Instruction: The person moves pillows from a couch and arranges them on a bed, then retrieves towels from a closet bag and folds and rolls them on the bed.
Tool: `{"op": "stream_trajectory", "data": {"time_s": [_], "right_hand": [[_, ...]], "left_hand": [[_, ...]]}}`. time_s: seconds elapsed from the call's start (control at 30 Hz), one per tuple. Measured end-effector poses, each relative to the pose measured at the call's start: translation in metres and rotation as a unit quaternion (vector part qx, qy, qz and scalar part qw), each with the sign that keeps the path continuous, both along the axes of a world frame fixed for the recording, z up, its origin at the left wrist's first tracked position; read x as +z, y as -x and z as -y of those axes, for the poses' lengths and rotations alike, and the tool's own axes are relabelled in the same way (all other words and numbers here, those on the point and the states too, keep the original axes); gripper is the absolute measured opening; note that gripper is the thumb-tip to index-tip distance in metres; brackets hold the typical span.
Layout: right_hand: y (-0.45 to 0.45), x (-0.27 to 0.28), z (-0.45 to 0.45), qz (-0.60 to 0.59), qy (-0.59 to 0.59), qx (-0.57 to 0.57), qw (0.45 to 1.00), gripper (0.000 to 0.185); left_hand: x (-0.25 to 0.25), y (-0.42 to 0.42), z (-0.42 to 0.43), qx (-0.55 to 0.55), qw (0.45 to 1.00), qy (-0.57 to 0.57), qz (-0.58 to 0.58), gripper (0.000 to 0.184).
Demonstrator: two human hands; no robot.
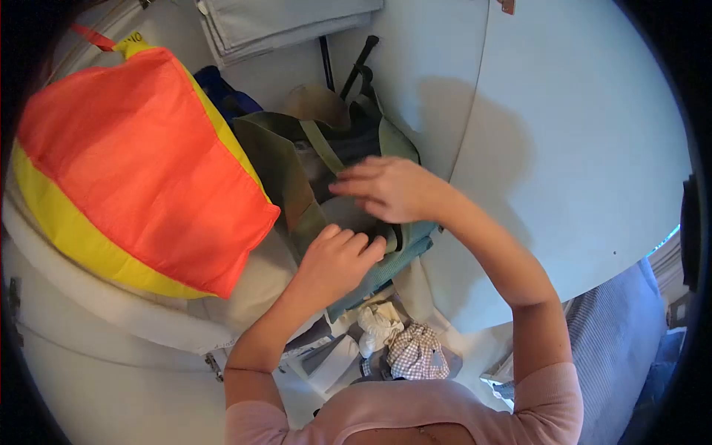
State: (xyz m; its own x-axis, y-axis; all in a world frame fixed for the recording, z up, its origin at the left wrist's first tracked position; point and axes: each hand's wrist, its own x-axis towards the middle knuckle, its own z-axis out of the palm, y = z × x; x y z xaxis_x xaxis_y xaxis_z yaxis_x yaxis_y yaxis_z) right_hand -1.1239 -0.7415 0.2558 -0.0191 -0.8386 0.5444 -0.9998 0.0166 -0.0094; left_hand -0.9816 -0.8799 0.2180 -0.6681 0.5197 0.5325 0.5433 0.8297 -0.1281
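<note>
A dark olive-green tote bag (278, 152) stands with its mouth gaping toward me, and a lighter green strap (321, 145) crosses its opening. My left hand (337, 261) is closed with its fingers curled over the bag's near rim. Over the opening is my right hand (393, 189), its fingers stretched out and a little blurred, holding nothing that I can see. Greyish contents show inside the bag, partly hidden by my hands. Under the near side of the bag lies a teal textured item (382, 278).
A large orange and yellow fabric bag (156, 163) fills the left side. White cabinet doors (571, 148) stand at the right. Folded grey cloth (289, 22) sits at the back, above a dark handle (360, 67). Below are a checked cloth pouch (417, 352) and a cream cloth bundle (380, 326).
</note>
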Motion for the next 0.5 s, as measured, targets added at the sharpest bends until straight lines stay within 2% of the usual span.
{"op": "stream_trajectory", "data": {"time_s": [0.03,0.07,0.1,0.2,0.3,0.4,0.5], "right_hand": [[-0.003,-0.008,-0.001,-0.022,-0.132,-0.110,0.985,0.025],[-0.006,-0.015,-0.004,-0.045,-0.259,-0.214,0.941,0.027],[-0.009,-0.020,-0.008,-0.068,-0.380,-0.310,0.869,0.030],[-0.015,-0.018,-0.031,-0.063,-0.351,-0.465,0.810,0.029],[-0.034,-0.011,-0.036,-0.036,-0.450,-0.439,0.777,0.028],[-0.048,-0.033,-0.038,-0.107,-0.399,-0.413,0.812,0.027],[-0.044,-0.031,-0.041,-0.215,-0.219,-0.324,0.895,0.026]], "left_hand": [[0.004,-0.009,0.002,0.020,1.000,0.006,0.016,0.018],[0.010,-0.019,0.006,0.040,0.999,0.013,0.031,0.018],[0.012,-0.026,0.010,0.061,0.997,0.020,0.046,0.018],[0.004,-0.042,0.021,0.077,0.991,-0.020,0.105,0.019],[0.002,-0.054,0.019,0.056,0.988,0.003,0.144,0.020],[-0.004,-0.060,0.018,0.036,0.988,0.009,0.147,0.019],[-0.009,-0.062,0.023,0.009,0.997,0.009,0.078,0.017]]}}
